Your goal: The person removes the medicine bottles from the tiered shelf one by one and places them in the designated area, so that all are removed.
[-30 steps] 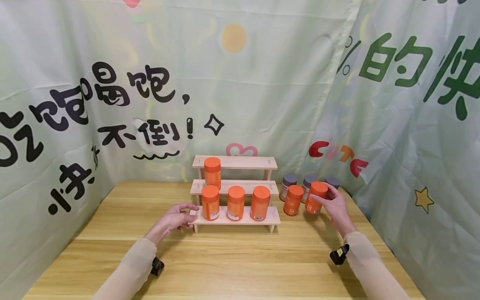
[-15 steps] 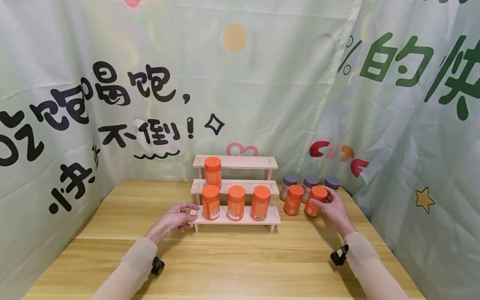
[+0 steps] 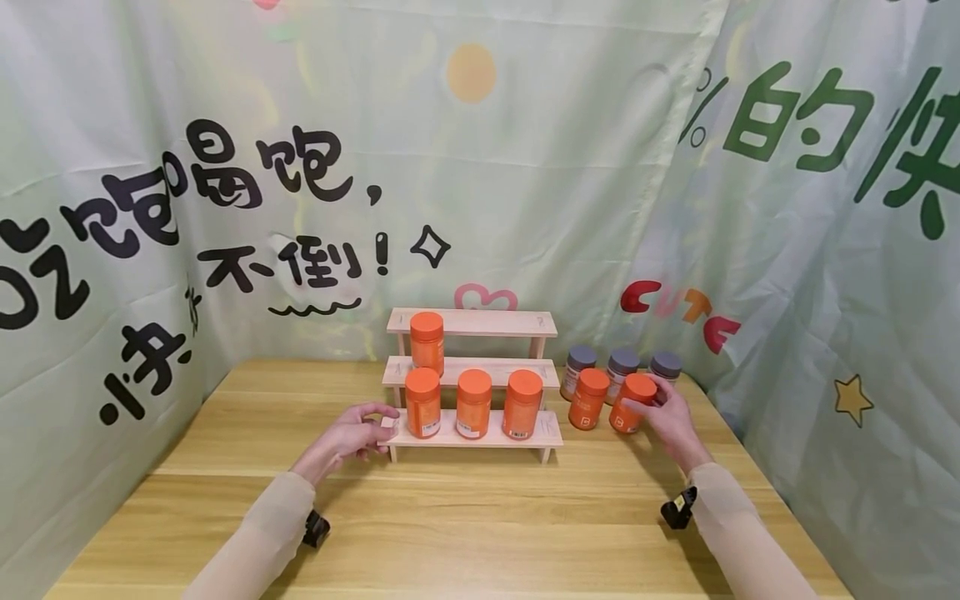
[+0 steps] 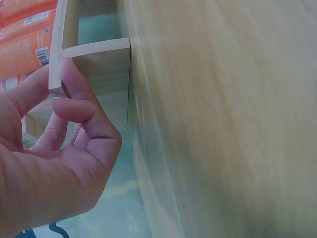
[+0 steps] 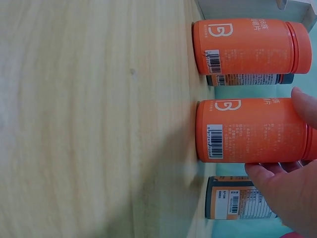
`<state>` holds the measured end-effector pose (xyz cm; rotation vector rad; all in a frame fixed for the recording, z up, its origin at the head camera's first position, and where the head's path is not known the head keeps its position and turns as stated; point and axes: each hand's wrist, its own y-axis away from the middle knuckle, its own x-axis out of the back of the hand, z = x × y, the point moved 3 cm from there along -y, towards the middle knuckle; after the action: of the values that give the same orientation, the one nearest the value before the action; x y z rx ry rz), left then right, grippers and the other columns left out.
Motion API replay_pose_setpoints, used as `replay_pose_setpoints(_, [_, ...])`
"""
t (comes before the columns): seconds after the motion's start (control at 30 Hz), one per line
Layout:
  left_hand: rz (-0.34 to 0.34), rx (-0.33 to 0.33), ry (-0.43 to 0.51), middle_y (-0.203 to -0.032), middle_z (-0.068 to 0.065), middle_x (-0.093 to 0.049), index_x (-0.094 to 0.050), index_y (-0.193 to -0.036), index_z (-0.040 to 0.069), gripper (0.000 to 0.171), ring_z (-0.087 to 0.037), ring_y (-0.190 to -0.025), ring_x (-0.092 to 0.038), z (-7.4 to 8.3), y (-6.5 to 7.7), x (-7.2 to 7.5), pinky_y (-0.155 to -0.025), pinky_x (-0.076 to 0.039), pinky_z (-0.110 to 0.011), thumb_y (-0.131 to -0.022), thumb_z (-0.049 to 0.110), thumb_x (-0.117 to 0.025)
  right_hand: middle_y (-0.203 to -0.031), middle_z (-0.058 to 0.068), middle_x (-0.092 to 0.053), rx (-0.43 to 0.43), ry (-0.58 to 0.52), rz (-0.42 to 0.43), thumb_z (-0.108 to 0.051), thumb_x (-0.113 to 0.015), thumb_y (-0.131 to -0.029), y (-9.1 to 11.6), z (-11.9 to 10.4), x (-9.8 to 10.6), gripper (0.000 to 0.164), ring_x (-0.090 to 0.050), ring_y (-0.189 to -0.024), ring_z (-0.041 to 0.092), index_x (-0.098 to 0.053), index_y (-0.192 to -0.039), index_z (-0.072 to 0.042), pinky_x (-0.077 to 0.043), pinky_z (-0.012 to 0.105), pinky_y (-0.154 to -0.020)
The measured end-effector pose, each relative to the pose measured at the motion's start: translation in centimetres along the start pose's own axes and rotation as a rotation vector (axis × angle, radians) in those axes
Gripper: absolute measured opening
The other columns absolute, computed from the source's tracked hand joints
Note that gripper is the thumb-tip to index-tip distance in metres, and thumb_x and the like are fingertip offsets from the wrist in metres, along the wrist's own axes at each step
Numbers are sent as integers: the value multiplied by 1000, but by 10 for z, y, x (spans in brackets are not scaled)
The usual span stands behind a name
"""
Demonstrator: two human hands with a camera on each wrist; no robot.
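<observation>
My right hand grips an orange jar with an orange lid, fingers and thumb round its upper end. In the right wrist view this jar stands upright with its base at the tabletop. A matching orange jar stands just left of it. At the lowest tier's left end, my left hand pinches the edge of a pale wooden three-tier shelf; the board's end lies between thumb and finger. Three orange jars stand in a row on that tier, and another on the middle tier's left.
Behind the right-hand orange jars stand three jars with dark purple lids, partly hidden. The wooden table extends toward me. A pale printed curtain rises along the back and both sides.
My right hand has lowered the orange jar slightly to the tabletop and still holds it. The left hand stays at the shelf's edge.
</observation>
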<state>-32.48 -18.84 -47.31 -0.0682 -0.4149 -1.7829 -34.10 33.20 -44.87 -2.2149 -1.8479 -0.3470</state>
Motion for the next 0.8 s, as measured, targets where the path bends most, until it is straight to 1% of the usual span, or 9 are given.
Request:
replay_pose_setpoints(0.07, [-2,-1,5,-80,-4,-64,-56,-129,8,43,-16,-66,-62,1,1,0,-52,-40,-26,-90,15,-70,-155,23,-32,-2,-12,-4,-11,-71,-90,0,-1,0,82,-34,-142,35,-21,-155,-5,-34,44,-114])
replay_pose_setpoints(0.13, [-3,-1,9,-79,-4,-65,-56,-129,8,42,-16,-66,-62,3,2,0,-51,-40,-26,-90,15,-70,-156,23,-32,1,-5,-7,-11,-71,-90,-1,-1,0,82,-33,-142,36,-21,-155,-4,-32,47,-115])
replay_pose_setpoints(0.17, [-4,-2,10,-79,-4,-65,-56,-128,8,42,-16,-66,-62,3,3,0,-51,-40,-26,-89,15,-70,-155,23,-32,4,4,-8,-12,-71,-90,-1,-1,0,82,-34,-142,36,-21,-155,-4,-33,46,-114])
replay_pose_setpoints(0.27, [-4,-4,13,-79,-4,-65,-56,-128,8,42,-16,-66,-62,4,4,-1,-51,-40,-26,-89,15,-70,-153,23,-36,18,31,-10,-14,-71,-90,-1,-1,0,80,-38,-138,34,-23,-154,-4,-41,37,-109])
replay_pose_setpoints(0.37, [-4,-4,11,-79,-4,-65,-57,-128,8,41,-16,-66,-63,4,4,-1,-51,-41,-26,-89,15,-70,-152,23,-37,17,38,-11,-16,-70,-91,0,0,0,79,-39,-137,34,-24,-154,-4,-43,33,-106])
replay_pose_setpoints(0.43, [-4,-4,11,-79,-4,-66,-56,-128,8,42,-16,-66,-62,3,4,-1,-51,-41,-26,-89,15,-70,-152,23,-36,15,38,-12,-16,-70,-91,0,0,-1,79,-39,-137,34,-24,-154,-4,-41,37,-108])
replay_pose_setpoints(0.57, [-3,-5,12,-78,-4,-66,-56,-128,9,42,-15,-66,-62,2,3,-1,-51,-41,-26,-89,14,-70,-154,23,-33,7,16,-16,-11,-70,-91,1,0,0,79,-35,-140,35,-23,-154,-4,-34,46,-113])
replay_pose_setpoints(0.67, [-2,-6,15,-78,-4,-66,-56,-128,9,42,-15,-65,-62,2,2,-1,-51,-41,-26,-89,14,-70,-155,23,-32,5,-3,-19,-10,-70,-91,1,0,0,80,-34,-142,35,-22,-154,-4,-32,48,-115])
replay_pose_setpoints(0.8, [-5,-5,17,-78,-4,-63,-56,-128,8,42,-15,-65,-62,2,2,-1,-51,-41,-26,-90,14,-70,-156,23,-31,-3,-9,-27,-11,-70,-91,1,0,0,80,-33,-142,36,-22,-154,-4,-31,49,-115])
